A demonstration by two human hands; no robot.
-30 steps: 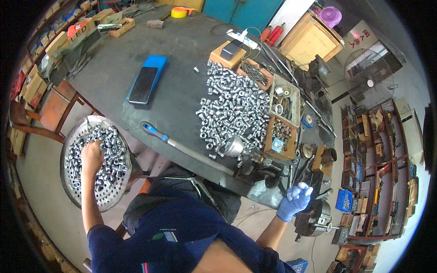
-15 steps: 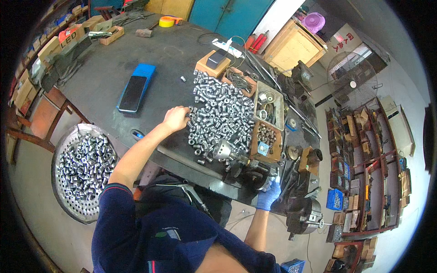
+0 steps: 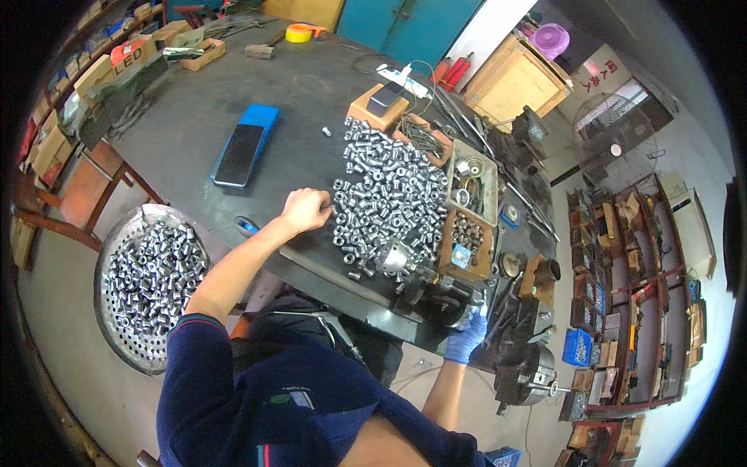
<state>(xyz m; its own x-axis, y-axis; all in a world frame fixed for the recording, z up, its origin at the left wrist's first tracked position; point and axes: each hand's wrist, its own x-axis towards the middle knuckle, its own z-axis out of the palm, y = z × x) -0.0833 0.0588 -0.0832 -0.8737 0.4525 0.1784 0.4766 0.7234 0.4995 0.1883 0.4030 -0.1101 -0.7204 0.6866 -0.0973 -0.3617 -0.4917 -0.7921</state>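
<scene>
My bare left hand (image 3: 305, 211) is closed in a pinch at the left edge of a wide heap of short silvery metal fittings (image 3: 389, 187). Whatever sits between its fingertips is too small to make out. In a blue glove, my right hand (image 3: 467, 339) is curled at the right end of a small dark machine (image 3: 436, 300) on the bench's front edge. What its fingers wrap is hidden. A round metal chuck (image 3: 395, 257) on that machine faces the heap.
A perforated round metal pan (image 3: 109, 311) with more fittings stands low on the left. On the bench (image 3: 183, 148) lie a blue case with a dark screen (image 3: 241, 152), a parts tray (image 3: 486, 183) and a cardboard box (image 3: 459, 268). A vise (image 3: 525, 373) stands right.
The whole view has shifted a little, with the bench appearing further right. My left hand has drawn slightly back from the fittings, its fingers more curled. My right hand stays by the machine.
</scene>
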